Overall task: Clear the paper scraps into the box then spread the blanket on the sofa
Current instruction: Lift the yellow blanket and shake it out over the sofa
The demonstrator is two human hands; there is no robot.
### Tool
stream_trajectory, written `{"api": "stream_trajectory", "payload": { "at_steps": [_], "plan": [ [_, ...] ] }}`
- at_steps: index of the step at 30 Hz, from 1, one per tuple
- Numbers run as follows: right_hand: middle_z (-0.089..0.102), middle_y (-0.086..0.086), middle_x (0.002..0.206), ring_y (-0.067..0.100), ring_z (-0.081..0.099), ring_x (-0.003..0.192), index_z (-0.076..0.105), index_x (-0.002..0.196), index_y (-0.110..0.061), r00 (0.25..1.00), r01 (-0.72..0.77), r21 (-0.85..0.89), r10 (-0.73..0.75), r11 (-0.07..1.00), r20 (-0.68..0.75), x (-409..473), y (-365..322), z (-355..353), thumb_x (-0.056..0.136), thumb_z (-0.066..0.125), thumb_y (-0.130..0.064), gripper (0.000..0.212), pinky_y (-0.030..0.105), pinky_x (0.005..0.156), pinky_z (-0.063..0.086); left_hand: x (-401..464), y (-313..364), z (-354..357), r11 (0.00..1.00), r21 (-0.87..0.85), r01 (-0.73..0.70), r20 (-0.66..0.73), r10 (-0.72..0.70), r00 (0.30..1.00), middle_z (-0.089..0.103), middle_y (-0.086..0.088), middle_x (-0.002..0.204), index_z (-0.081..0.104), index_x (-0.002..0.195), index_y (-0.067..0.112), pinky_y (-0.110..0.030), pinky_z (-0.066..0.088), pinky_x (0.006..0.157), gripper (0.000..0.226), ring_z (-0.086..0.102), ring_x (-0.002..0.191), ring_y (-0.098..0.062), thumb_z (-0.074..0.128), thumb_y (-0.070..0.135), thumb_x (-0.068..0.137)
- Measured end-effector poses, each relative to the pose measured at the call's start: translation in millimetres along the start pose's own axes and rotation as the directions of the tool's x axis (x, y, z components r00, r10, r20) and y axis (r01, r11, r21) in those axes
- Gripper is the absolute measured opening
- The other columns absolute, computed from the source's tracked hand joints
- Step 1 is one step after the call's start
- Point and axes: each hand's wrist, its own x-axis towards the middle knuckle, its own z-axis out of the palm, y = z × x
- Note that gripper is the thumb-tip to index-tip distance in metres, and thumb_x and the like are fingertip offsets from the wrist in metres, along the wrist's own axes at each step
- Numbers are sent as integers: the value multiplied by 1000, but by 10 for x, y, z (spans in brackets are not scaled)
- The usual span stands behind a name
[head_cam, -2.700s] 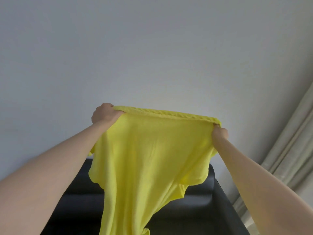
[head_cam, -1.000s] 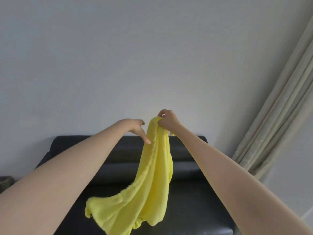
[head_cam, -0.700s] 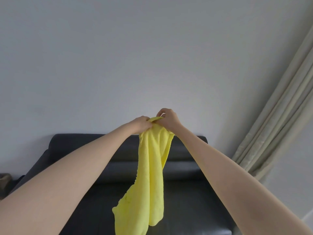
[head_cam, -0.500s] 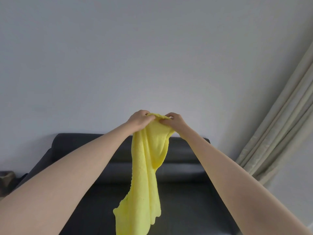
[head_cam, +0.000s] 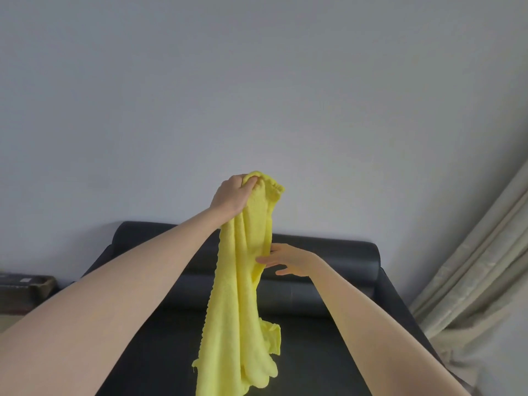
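While the left hand gripped the bunched top of the yellow blanket, high above the sofa, the cloth hung straight down from that fist as one long rope, its long axis upright and its lower end reaching down in front of the sofa seat. The right hand was lower, just beside the blanket's right edge about midway down, fingers loosely straight and touching the cloth but holding nothing. That right hand looked the nearer one to catch a free edge and draw it sideways, away from the left, to open the cloth across the sofa. A dark box sat left of the sofa; no paper scraps showed.
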Motion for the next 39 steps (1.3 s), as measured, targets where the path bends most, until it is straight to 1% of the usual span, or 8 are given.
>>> {"api": "stream_trajectory", "payload": {
  "at_steps": [5,8,11,14,19,27,32,39],
  "plan": [
    [57,3,133,24,55,120,48,135,-11,980,62,128,-36,990,-194,254,4,87,95,57,-35,47,43,106,41,77,-116,-180,992,42,116,-142,-109,984,60,-2,80,60,91,20,-35,43,74,38,59,82,-27,32,43,99],
    [64,15,117,31,61,107,60,118,0,830,251,158,-128,955,-543,276,-154,-129,97,51,-20,30,43,94,49,155,-395,-422,908,171,382,-197,-349,916,58,-12,122,49,128,14,-35,40,86,37,53,113,-33,36,25,96],
    [51,9,82,20,49,78,58,87,-8,746,373,12,-293,928,-598,129,-386,-348,92,54,-15,10,32,69,38,151,-658,-524,777,377,504,-114,-501,858,44,-15,140,32,141,7,-39,40,100,55,43,127,-34,45,16,89],
    [53,4,75,16,47,70,60,80,-6,776,332,-325,-453,885,-440,15,-642,-348,89,55,-12,13,29,64,37,151,-611,-305,950,216,227,158,-263,952,41,-8,145,32,145,11,-35,37,106,66,39,133,-26,52,3,83],
    [65,9,83,15,52,72,67,86,-8,747,261,-520,-512,814,-425,-28,-887,-330,91,56,-18,16,23,61,41,96,-298,216,992,71,100,629,-122,768,55,2,126,45,133,21,-38,41,105,51,51,118,-17,62,19,85],
    [40,-1,62,13,35,57,54,69,-13,780,229,-380,-403,896,-479,-166,-560,-505,88,60,-44,37,24,53,28,-44,-224,497,998,59,-35,191,23,981,51,-6,70,53,84,3,-34,34,59,28,48,66,-20,39,25,92],
    [70,10,94,30,65,85,66,98,-5,877,270,-79,-279,960,-391,-197,-357,-397,93,50,-44,43,38,80,53,-12,50,461,995,55,-88,-65,92,994,41,0,60,44,75,6,-34,31,53,24,38,55,-15,42,24,91],
    [68,8,115,21,65,104,64,116,-10,913,249,18,-228,968,-339,-208,-207,-225,97,40,-30,37,38,95,52,-29,251,323,985,54,-163,-158,170,973,46,5,59,49,77,13,-29,33,50,19,43,55,-13,44,24,91]
  ]
}}
